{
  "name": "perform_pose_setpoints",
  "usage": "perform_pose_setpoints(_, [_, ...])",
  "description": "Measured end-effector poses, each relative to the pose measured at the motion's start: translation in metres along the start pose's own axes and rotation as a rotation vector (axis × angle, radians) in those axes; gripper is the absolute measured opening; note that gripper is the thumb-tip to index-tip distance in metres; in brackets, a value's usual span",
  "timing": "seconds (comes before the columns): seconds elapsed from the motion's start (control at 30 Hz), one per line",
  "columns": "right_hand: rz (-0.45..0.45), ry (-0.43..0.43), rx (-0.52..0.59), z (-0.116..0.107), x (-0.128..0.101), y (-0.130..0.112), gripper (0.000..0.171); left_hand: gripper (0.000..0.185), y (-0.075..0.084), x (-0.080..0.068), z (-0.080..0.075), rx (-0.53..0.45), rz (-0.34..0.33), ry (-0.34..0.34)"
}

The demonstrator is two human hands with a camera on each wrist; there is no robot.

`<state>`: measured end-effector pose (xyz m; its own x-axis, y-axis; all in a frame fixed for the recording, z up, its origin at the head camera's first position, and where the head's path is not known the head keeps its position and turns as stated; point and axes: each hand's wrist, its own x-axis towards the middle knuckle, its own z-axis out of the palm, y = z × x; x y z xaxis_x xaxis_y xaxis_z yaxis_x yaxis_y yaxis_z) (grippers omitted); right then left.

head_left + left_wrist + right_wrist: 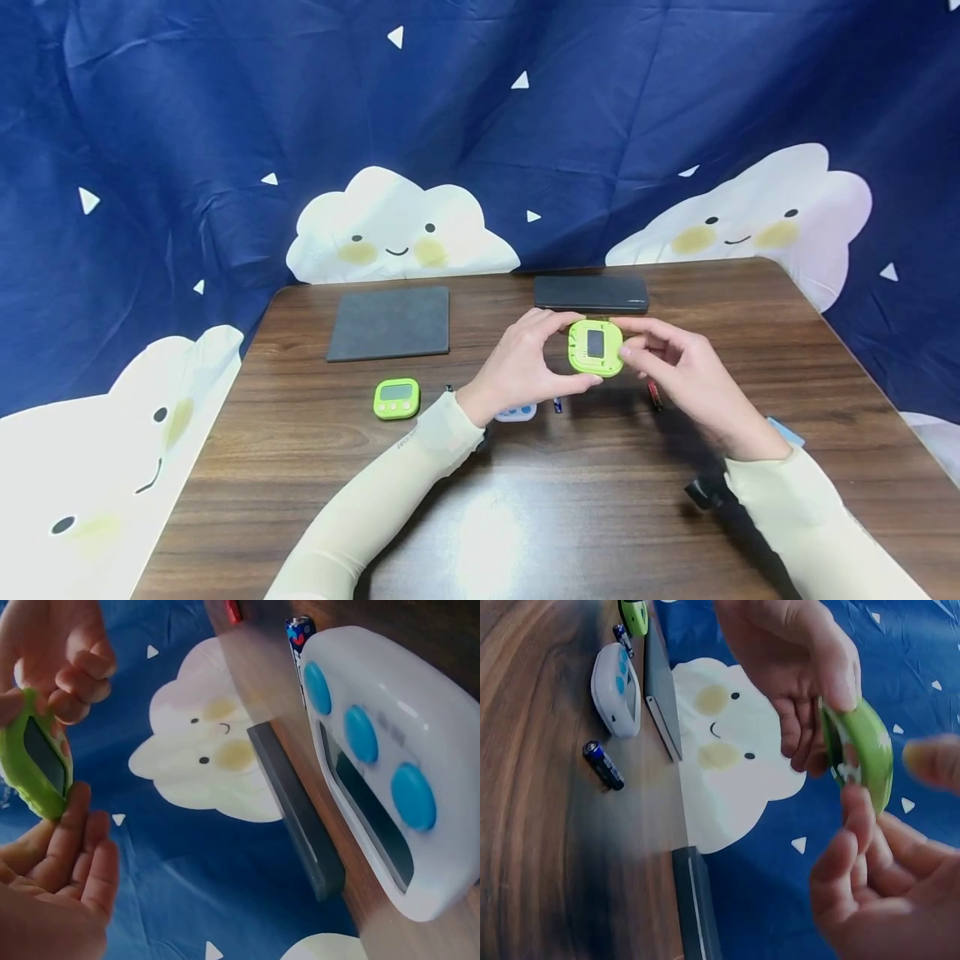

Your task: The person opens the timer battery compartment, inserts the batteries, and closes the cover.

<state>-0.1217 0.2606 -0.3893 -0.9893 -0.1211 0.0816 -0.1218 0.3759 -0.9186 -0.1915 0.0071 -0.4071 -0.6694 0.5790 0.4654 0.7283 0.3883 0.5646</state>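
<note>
Timer in lime green [596, 347], a small rounded digital one with a dark screen, sits raised above the middle of the wooden table [315, 467], held between both hands with its screen turned toward the head camera. The left hand [521, 367] grips it from the left side, thumb under the lower edge and fingers curled over the top. In the left wrist view the fingers [79, 832] are seen cupping the green casing [34, 761] from below. The right hand [686, 367] pinches the right edge, with the forefinger along the top and the thumb at the side; in the right wrist view the fingertips [855, 817] touch the rim of the casing [862, 754]. Both forearms wear pale cream sleeves [405, 483].

Under the left hand, on the table, lies a white timer with blue buttons [516, 412], mostly hidden in the head view but plain in the left wrist view [382, 765]. Just beside it lies a small blue battery [557, 405], and a red-ended item [656, 394] lies partly under the right hand. A second green timer [397, 398] rests face up further to the left, well apart from the hands. Toward the far edge lie a grey square mat [390, 322] and, to its right, a flat black case [591, 293]. A dark blue cloth with smiling white clouds [397, 229] hangs behind the table.
</note>
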Motion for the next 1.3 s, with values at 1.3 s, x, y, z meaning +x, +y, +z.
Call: perform_pose_setpoints(1.3, [0.135,0.098,0.061,0.002,0.009,-0.006,0.041,0.078,0.002,-0.003,0.008,0.066,-0.016,0.034])
